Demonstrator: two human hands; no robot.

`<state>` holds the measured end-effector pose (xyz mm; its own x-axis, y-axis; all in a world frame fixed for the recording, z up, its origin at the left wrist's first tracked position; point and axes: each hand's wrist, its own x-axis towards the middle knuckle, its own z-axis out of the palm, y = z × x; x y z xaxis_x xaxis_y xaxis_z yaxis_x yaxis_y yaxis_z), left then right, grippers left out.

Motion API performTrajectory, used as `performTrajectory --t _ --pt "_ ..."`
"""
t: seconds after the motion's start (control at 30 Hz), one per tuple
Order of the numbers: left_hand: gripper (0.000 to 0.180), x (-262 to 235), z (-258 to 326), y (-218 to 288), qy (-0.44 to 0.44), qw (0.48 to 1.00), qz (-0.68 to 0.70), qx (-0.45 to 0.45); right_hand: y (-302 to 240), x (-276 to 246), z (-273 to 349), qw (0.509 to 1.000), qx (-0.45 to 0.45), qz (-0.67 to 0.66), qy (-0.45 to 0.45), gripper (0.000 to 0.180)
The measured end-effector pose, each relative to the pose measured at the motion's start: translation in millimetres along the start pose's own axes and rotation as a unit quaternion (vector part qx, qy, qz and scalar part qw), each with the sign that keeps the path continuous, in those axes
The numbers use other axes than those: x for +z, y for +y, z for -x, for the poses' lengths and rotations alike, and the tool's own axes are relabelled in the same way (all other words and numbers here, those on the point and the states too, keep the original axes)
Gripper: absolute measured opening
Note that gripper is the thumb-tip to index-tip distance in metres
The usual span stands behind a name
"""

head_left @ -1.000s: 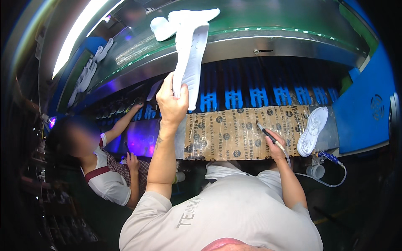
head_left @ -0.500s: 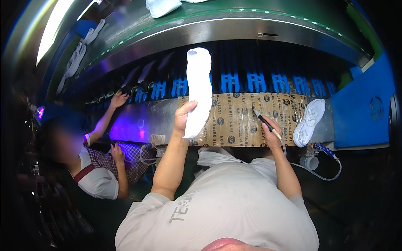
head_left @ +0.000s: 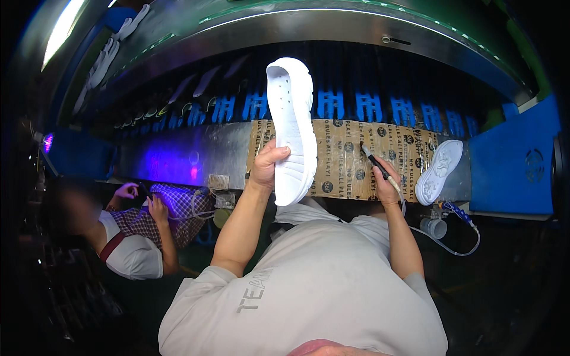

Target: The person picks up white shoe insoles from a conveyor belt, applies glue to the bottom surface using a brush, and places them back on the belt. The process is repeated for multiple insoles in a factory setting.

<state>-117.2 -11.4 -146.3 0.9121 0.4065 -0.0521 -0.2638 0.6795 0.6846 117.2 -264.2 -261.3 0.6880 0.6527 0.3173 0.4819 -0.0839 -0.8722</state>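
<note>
A white shoe sole (head_left: 295,127) stands up lengthwise in my left hand (head_left: 268,165), held above the bench. Its hollow inner side with small holes faces me, and my thumb presses on that inner face. In my right hand (head_left: 387,180) is a black-handled brush (head_left: 376,163) with a pale tube running from its back end. The brush's dark tip points away from me, over the printed brown covering (head_left: 339,157), apart from the sole. To the right of that hand lies a second white sole (head_left: 438,172), patterned side up.
A row of blue forked holders (head_left: 368,108) lines the bench's far side, beneath a metal-edged green conveyor (head_left: 332,24). At left sits a co-worker (head_left: 133,237) in a checked apron. A clear cup (head_left: 435,228) and looping tube hang by the right bench edge.
The sole in my left hand has turned, so its hollow inside now shows. The co-worker's outstretched hand has drawn back from the holders. My right hand has barely moved.
</note>
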Motion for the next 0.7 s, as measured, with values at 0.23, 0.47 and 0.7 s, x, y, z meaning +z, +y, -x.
performTrajectory --t 0.23,0.47,0.7 --pt "0.061 1.3 0.2 -2.8 0.003 1.000 0.010 -0.006 3.2 1.1 1.1 1.000 -0.010 0.009 0.006 0.029" --pt "0.061 -2.6 -0.2 -4.7 -0.027 0.999 0.008 -0.029 2.3 -0.3 2.8 1.000 -0.012 0.008 0.011 0.029" --pt "0.062 54.4 -13.1 38.4 -0.075 0.974 -0.207 -0.057 2.4 1.0 1.3 1.000 -0.003 0.002 0.006 0.029"
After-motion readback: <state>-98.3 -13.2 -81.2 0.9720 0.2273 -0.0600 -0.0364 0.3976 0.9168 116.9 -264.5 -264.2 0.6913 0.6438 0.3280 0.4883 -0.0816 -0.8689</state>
